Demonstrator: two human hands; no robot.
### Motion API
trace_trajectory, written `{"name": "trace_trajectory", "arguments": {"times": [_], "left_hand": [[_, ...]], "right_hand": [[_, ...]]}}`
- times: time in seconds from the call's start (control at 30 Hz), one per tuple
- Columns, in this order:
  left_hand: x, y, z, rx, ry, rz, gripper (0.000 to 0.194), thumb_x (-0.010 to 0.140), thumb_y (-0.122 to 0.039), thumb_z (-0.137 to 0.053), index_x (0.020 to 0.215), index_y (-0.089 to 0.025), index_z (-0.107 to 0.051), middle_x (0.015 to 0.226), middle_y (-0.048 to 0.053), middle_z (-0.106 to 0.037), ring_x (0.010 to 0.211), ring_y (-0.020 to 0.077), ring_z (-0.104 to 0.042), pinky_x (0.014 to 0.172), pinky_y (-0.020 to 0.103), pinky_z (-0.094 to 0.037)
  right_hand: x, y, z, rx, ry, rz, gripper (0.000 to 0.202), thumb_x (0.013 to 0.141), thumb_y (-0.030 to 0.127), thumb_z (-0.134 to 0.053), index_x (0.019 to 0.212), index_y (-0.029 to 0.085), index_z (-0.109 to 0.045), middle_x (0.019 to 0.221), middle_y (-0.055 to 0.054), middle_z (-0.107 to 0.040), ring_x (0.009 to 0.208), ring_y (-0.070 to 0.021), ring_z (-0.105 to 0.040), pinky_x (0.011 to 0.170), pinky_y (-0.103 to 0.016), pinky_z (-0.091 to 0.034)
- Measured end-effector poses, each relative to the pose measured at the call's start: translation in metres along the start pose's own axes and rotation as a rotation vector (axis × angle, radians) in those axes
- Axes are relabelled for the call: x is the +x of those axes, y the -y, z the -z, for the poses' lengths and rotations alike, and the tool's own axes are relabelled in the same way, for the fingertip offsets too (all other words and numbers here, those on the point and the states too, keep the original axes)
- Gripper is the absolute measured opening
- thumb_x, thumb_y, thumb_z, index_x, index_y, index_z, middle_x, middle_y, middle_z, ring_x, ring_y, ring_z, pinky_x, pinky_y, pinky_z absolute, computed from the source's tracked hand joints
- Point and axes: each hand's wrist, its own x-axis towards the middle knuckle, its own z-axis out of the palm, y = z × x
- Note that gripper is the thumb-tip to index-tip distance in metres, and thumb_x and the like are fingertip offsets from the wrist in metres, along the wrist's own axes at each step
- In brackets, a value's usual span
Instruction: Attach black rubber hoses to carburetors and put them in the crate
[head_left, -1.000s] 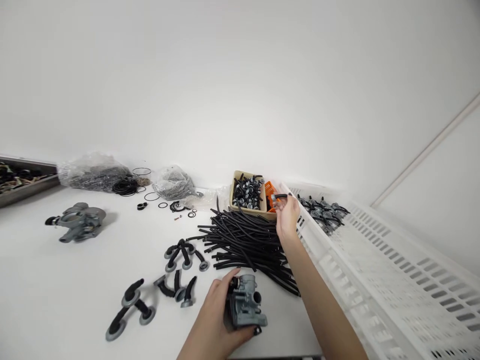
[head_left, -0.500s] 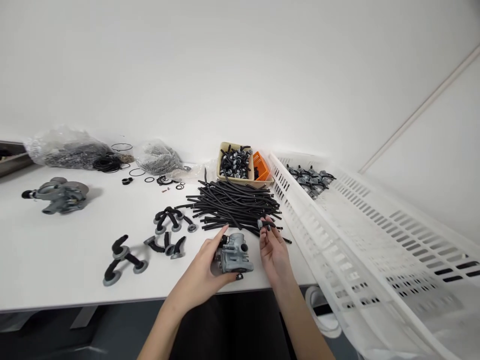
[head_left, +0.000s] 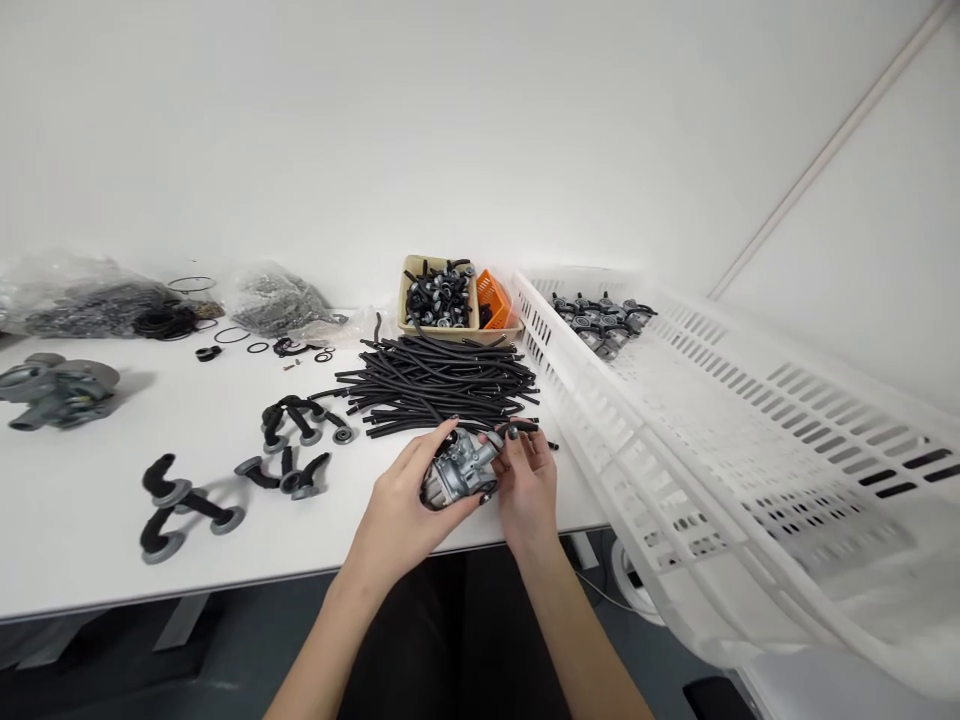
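Observation:
A grey metal carburetor [head_left: 457, 478] is gripped in my left hand [head_left: 401, 505], tilted, with fingers and thumb around its body. My right hand [head_left: 531, 495] pinches a carburetor cap with a black rubber boot [head_left: 523, 427]. The cap's grey rim is against the top of the carburetor's round barrel; whether it is seated cannot be seen. Behind both hands lies a pile of black rubber hoses [head_left: 442, 380]. Several more grey caps with black boots [head_left: 304, 425] lie on the table to the left.
A cream bin [head_left: 408, 292] of caps and an orange basket [head_left: 493, 292] stand at the back. On the right, a long white crate [head_left: 600, 400] holds several carburetors [head_left: 600, 320]. Another carburetor [head_left: 56, 390], plastic bags of parts [head_left: 274, 300] and black rings [head_left: 257, 348] are at left.
My right hand has brought the cap leftward onto the carburetor. The carburetor has turned and tilted in my left hand. The view has shifted to the right.

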Motion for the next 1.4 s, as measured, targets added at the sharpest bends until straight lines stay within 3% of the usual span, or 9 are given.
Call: {"name": "trace_trajectory", "arguments": {"times": [0.2, 0.4, 0.7, 1.03, 1.4], "left_hand": [[0.002, 0.006, -0.002, 0.031, -0.003, -0.010, 0.071, 0.079, -0.040, -0.072, 0.144, -0.029, -0.043, 0.142, 0.007, -0.057, 0.131, 0.0277, -0.055, 0.105, 0.039, -0.049], [-0.002, 0.008, -0.002, -0.005, -0.022, -0.016, 0.072, 0.079, -0.036, -0.073, 0.144, -0.030, -0.042, 0.145, 0.006, -0.054, 0.135, 0.0284, -0.050, 0.107, 0.039, -0.048], [-0.003, 0.004, 0.001, -0.017, -0.002, 0.022, 0.071, 0.080, -0.036, -0.073, 0.144, -0.030, -0.042, 0.146, 0.006, -0.053, 0.135, 0.0281, -0.051, 0.106, 0.040, -0.049], [-0.004, 0.005, 0.001, -0.031, 0.007, 0.034, 0.075, 0.078, -0.035, -0.075, 0.144, -0.032, -0.040, 0.146, 0.003, -0.053, 0.133, 0.0220, -0.052, 0.107, 0.032, -0.047], [-0.004, 0.006, 0.000, -0.045, -0.003, 0.042, 0.076, 0.076, -0.033, -0.077, 0.143, -0.032, -0.041, 0.146, 0.003, -0.053, 0.133, 0.0216, -0.052, 0.108, 0.032, -0.047]], "right_hand": [[-0.002, -0.001, -0.002, -0.068, -0.025, 0.025, 0.025, 0.077, 0.037, -0.076, 0.093, 0.023, -0.062, 0.094, -0.002, -0.073, 0.086, -0.0184, -0.071, 0.081, -0.033, -0.057], [-0.007, 0.004, -0.002, -0.037, 0.049, 0.011, 0.022, 0.082, 0.031, -0.072, 0.099, 0.023, -0.060, 0.096, -0.004, -0.078, 0.085, -0.0188, -0.073, 0.082, -0.035, -0.057], [-0.010, 0.007, 0.001, -0.064, 0.141, 0.010, 0.022, 0.081, 0.027, -0.073, 0.103, 0.024, -0.069, 0.100, -0.003, -0.077, 0.091, -0.0185, -0.070, 0.082, -0.032, -0.055], [-0.010, 0.006, 0.002, -0.107, 0.122, 0.026, 0.022, 0.079, 0.028, -0.075, 0.101, 0.026, -0.070, 0.098, -0.003, -0.076, 0.091, -0.0198, -0.070, 0.084, -0.036, -0.055], [-0.008, 0.003, 0.005, -0.121, 0.095, 0.007, 0.020, 0.076, 0.029, -0.080, 0.095, 0.026, -0.072, 0.096, -0.001, -0.076, 0.087, -0.0165, -0.068, 0.079, -0.030, -0.054]]}}
